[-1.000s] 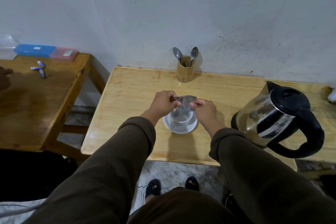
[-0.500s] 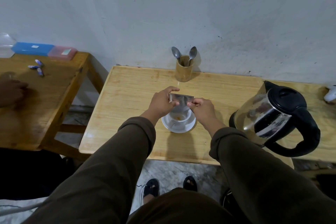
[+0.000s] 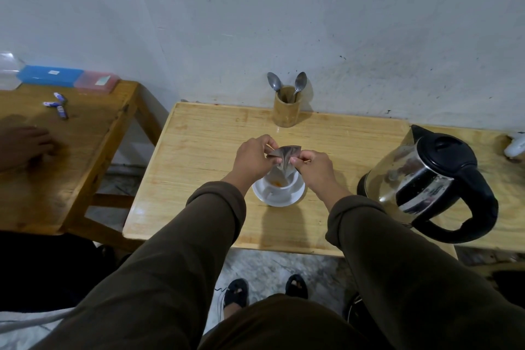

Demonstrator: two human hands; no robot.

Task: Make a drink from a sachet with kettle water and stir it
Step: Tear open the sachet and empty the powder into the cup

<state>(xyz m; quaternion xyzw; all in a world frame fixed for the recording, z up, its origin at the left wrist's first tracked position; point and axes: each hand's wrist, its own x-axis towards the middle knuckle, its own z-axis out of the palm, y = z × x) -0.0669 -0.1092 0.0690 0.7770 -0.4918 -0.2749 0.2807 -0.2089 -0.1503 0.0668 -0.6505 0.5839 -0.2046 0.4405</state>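
Observation:
A silvery sachet (image 3: 284, 157) hangs upside down over a white cup (image 3: 279, 183) that stands on a white saucer (image 3: 295, 196). My left hand (image 3: 254, 157) pinches the sachet's left corner and my right hand (image 3: 314, 167) pinches its right corner. Orange powder (image 3: 276, 183) lies in the bottom of the cup. A steel kettle (image 3: 431, 183) with a black lid and handle stands to the right on the light wooden table (image 3: 199, 150). Two spoons (image 3: 287, 84) stand in a bamboo holder (image 3: 286, 106) at the back by the wall.
A darker wooden table (image 3: 85, 150) stands to the left, with another person's hand (image 3: 24, 145) resting on it, small blue-and-white sachets (image 3: 58, 105), and blue and pink boxes (image 3: 68, 79) by the wall. A white object (image 3: 515, 146) sits at the far right edge.
The sachet has been tipped mouth-down over the cup and orange powder now lies in the cup. The other person's hand has moved further onto the left table.

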